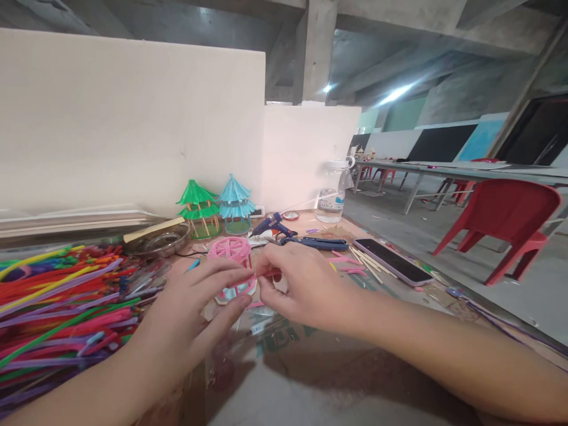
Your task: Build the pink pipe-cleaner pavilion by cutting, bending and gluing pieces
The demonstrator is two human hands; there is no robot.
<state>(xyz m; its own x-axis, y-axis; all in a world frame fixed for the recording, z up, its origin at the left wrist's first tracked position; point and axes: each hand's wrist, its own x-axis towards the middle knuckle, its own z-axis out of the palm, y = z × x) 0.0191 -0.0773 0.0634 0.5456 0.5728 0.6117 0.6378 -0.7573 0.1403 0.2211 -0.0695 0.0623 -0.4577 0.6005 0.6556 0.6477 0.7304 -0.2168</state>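
Observation:
In front of me, my right hand (pixel 306 284) is closed in a pinch on a short pink pipe cleaner piece (pixel 271 273), mostly hidden by the fingers. My left hand (pixel 195 302) reaches in from the left with fingers stretched and thumb apart; its index fingertip meets the right fingertips. Just behind both hands stands a small pink round frame (pixel 229 249) with a spoked top and a pale base, partly covered by the fingers. Farther back are a green tiered-roof model (pixel 195 204) and a light blue one (pixel 235 201), both upright.
Many coloured pipe cleaners (pixel 57 313) lie at left, beside a glass bowl (pixel 157 239). Behind my hands are a blue glue gun (pixel 270 226) and a dark blue tool (pixel 319 242). A phone (pixel 393 260), thin sticks (pixel 370 263) and a water bottle (pixel 331 192) are at right.

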